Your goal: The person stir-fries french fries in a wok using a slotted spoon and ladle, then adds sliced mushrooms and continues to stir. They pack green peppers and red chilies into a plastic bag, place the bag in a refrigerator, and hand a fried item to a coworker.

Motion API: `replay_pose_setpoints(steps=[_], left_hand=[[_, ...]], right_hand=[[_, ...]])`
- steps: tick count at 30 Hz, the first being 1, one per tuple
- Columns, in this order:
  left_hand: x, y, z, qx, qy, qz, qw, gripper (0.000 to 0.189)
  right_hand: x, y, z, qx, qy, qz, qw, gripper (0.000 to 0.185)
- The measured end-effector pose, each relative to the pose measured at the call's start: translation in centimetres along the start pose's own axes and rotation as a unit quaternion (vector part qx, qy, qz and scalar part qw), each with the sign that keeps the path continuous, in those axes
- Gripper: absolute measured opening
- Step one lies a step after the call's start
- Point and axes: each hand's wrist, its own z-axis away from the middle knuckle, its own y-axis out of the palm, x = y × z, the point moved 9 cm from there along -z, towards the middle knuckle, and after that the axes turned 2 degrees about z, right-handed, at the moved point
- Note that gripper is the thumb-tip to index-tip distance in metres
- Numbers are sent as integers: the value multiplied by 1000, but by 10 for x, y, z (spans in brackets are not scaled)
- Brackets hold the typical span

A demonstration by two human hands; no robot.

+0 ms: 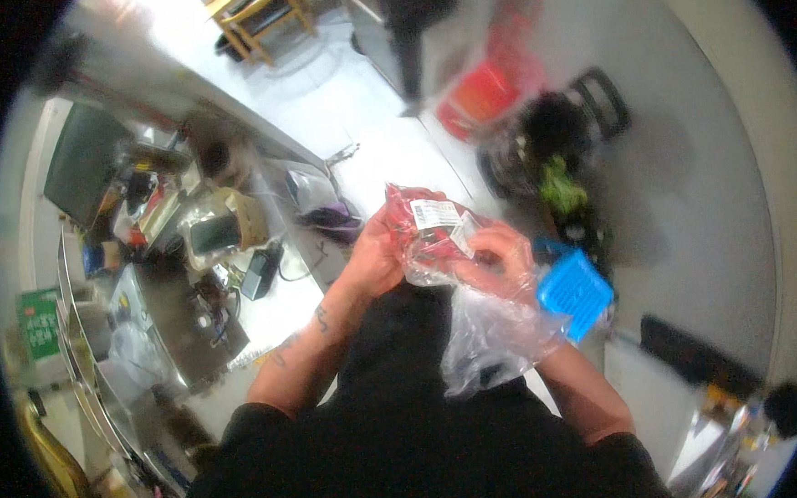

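Note:
A clear plastic bag (pixel 432 247) with red contents, perhaps red chilli peppers, is held before my chest; a white barcode label (pixel 435 214) is on it. My left hand (pixel 378 253) grips the packed end from the left side. On the other side, my right hand (pixel 498 253) has its fingers curled on the bag's plastic near the label. The loose, crumpled part of the clear plastic (pixel 489 339) hangs below my right hand and over that wrist. The exact form of the red contents is blurred.
A blue plastic basket (pixel 576 293) stands beside my right hand, with leafy greens (pixel 562 187) beyond it. Further off is a red container (pixel 478 100). At left, a cluttered counter bears a dark-screened device (pixel 214 234) and a black box (pixel 261 274). A wooden chair (pixel 261 18) stands at the far end.

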Motion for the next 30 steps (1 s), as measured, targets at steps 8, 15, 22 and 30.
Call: replay_pose_setpoints(steps=[8,15,22,30], left_hand=[[-104,-103,-139,-98,26,51,993,32],[-263,-126,-267,-48,93,146,984,36],[-396,-181,-375,-24,150,225,962,35],[-592,-252,-499,-16,229,287,930,37]], right_hand=[[-91,111,-182,43,35,-40,998,35],[-84,170,-366,38,-246,69,966,35],[-130,252,-527,11,-298,17,954,35],[-181,363,-742,20,-347,-3,938,32]])
